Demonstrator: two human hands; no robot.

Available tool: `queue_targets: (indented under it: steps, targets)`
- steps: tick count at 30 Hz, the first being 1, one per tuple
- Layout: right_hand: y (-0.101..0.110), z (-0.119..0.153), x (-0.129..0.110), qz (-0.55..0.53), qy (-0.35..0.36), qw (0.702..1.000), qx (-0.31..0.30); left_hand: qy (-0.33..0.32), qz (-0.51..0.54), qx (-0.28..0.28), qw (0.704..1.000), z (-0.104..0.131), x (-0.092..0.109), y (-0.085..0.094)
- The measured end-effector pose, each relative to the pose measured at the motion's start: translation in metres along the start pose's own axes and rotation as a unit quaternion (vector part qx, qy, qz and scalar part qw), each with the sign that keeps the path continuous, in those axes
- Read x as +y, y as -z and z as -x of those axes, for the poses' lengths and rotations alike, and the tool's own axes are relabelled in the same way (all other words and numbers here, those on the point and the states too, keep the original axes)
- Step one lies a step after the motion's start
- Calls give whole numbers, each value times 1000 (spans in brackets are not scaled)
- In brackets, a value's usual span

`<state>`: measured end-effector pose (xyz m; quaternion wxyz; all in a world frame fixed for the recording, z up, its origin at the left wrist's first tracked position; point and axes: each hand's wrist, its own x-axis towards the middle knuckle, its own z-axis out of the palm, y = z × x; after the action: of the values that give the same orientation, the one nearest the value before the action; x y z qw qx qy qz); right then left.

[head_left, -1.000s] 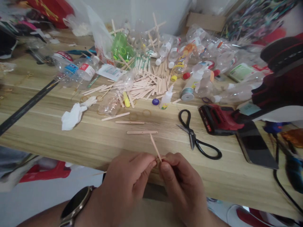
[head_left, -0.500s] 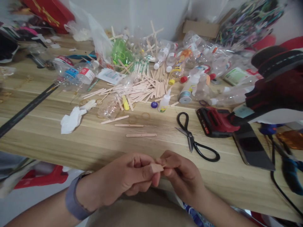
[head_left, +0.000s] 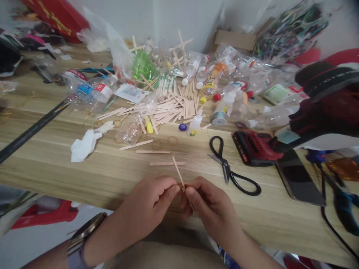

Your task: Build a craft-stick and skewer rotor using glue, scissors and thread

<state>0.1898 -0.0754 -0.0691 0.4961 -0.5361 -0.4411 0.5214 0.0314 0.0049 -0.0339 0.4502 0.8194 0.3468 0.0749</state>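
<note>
A wooden craft stick (head_left: 177, 169) slants upward between my hands, edge-on to the camera. My right hand (head_left: 214, 205) is closed on it, thumb pressed against its lower half. My left hand (head_left: 157, 203) pinches right beside the stick's middle; whatever lies between its fingertips is too small to make out. Just beyond the hands, a drilled craft stick (head_left: 167, 163) lies flat on the table, with a second craft stick (head_left: 153, 151) and a third craft stick (head_left: 136, 145) farther back.
Black scissors (head_left: 226, 164) lie open right of my hands, near a red-black power tool (head_left: 256, 147) and a phone (head_left: 300, 177). Behind are a heap of craft sticks (head_left: 171, 108), a small glue bottle (head_left: 195, 124), crumpled tissue (head_left: 84, 145) and several plastic bottles (head_left: 102, 89).
The craft stick has turned from lying between the fingers to pointing up and away. My left hand has rolled over, its back now upward and the watch face showing.
</note>
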Motion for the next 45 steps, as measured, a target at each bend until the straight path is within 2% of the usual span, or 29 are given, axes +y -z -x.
queue_targets:
  steps: [4, 6, 8, 10, 12, 14, 18, 20, 23, 25, 27, 29, 30, 32, 35, 38, 41, 42, 43, 45]
  targets:
    - [19, 0, -13, 115, -16, 989, -91, 13, -16, -49, 999, 2, 0, 10]
    - [27, -1, -20, 241, 28, 964, -112, 18, -44, -63, 997, 5, 1, 12]
    - [33, -3, -25, 398, 132, 901, -109, 2, -62, -62, 996, 7, 2, 12]
    - [36, -6, -30, 521, 243, 810, -111, -26, -74, -60, 995, 8, 4, 10]
    - [37, -7, -36, 588, 317, 732, -130, -44, -97, -59, 993, 9, 6, 8]
    - [35, -8, -42, 618, 349, 688, -152, -55, -130, -55, 988, 9, 7, 7]
    - [31, -7, -49, 640, 378, 647, -167, -76, -200, -74, 974, 9, 7, 7]
    - [30, -7, -48, 639, 383, 646, -168, -82, -235, -85, 965, 9, 6, 6]
    - [30, -5, -44, 624, 371, 663, -179, -110, -284, -85, 949, 10, 6, 2]
    - [31, -3, -40, 608, 343, 692, -181, -153, -318, -84, 932, 11, 7, -1]
    - [33, -1, -36, 585, 293, 734, -179, -185, -346, -86, 916, 12, 8, -4]
    - [34, 2, -33, 566, 240, 767, -183, -187, -346, -96, 914, 12, 9, -5]
    - [34, 3, -33, 562, 225, 773, -190, -176, -330, -101, 922, 12, 9, -4]
    - [33, 4, -34, 571, 231, 763, -194, -145, -269, -104, 947, 11, 9, -3]
    - [29, 3, -37, 604, 283, 721, -188, -93, -155, -101, 978, 8, 7, 1]
    - [23, 1, -39, 620, 335, 684, -185, -52, -71, -118, 989, 3, 3, 3]
    - [21, 0, -35, 619, 360, 675, -179, -36, -27, -135, 990, 2, 0, 3]
    - [21, 0, -34, 614, 344, 687, -178, -39, -32, -131, 990, 2, 0, 3]
    - [21, 0, -32, 601, 313, 714, -179, -49, -47, -122, 990, 3, 0, 3]
    - [22, -2, -32, 530, 189, 804, -192, -70, -96, -103, 988, 6, 2, 2]
